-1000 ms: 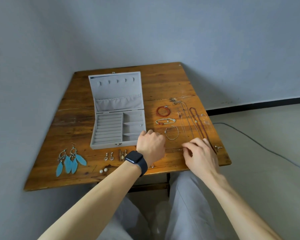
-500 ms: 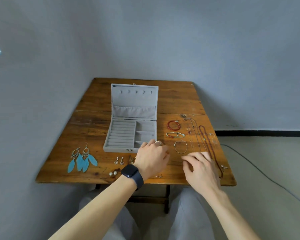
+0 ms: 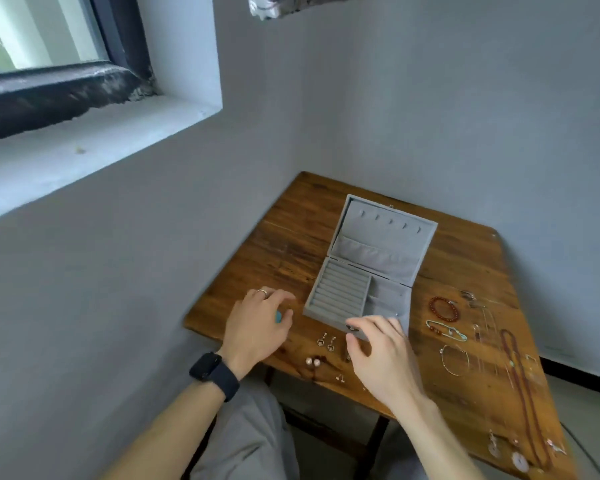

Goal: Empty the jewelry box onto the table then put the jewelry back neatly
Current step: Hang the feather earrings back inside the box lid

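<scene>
Since half a second ago both hands have gone leftward. My left hand [image 3: 257,329] has left the box's front right corner and now lies over the spot where the feather earrings [image 3: 278,317] lay; only a sliver of teal shows beside the thumb. Its fingers curl downward, blurred, and I cannot tell whether they grip the earrings or only cover them. My right hand [image 3: 383,355] has come off the necklaces and hovers at the box's front wall, fingers spread and loosely bent, holding nothing, with the fingertips at the clasp [image 3: 352,329]. The view has also swung left and up, so a window [image 3: 32,29] now shows.

The box [image 3: 340,289] sits on the table [image 3: 291,230] just beyond the right fingers and just right of the left fingertips. Its long axis runs across in front of me, from the left fingers' side toward the right. Its trays face up, and the lid [image 3: 381,237] leans back on the far hinge with its lining toward me. A red bracelet [image 3: 444,308] and a long necklace [image 3: 520,382] lie well right of the right fingers. Small drop earrings [image 3: 327,341] lie between the hands.
</scene>
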{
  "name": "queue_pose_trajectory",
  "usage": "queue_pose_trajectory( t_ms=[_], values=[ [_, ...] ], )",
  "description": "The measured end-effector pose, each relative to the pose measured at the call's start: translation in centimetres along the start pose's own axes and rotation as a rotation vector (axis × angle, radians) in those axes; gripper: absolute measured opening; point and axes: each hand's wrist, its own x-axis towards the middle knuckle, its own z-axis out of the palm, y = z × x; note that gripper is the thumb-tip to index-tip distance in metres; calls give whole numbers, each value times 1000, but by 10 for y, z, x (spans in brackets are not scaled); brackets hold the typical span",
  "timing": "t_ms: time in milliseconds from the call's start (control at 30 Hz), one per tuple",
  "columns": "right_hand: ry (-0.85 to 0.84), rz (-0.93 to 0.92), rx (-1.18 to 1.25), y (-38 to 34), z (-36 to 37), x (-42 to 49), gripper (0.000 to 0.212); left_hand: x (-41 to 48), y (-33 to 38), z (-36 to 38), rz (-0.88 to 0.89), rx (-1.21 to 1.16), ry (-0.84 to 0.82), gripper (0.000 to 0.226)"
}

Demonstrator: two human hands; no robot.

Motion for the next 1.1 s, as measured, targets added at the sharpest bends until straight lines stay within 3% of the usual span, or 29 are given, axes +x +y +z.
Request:
queue_pose_trajectory(
  t_ms=[133, 333, 733, 967, 1100],
  values=[
    [-53, -35, 7, -30, 16, 25, 30, 7, -37, -13, -142, -2, -9, 31],
    [-111, -75, -27, -63, 39, 68, 31, 26, -65, -17, -222, -8, -46, 31],
    [-297, -153, -111, -85, 84, 132, 40, 69, -74, -4, -157, 110, -168, 36],
    [-244, -163, -35, -81, 101, 135, 22, 75, -73, 5, -82, 145, -101, 25],
    [-284, -140, 111, -81, 94, 134, 12, 76, -75, 1, -176, -96, -134, 17]
  ],
)
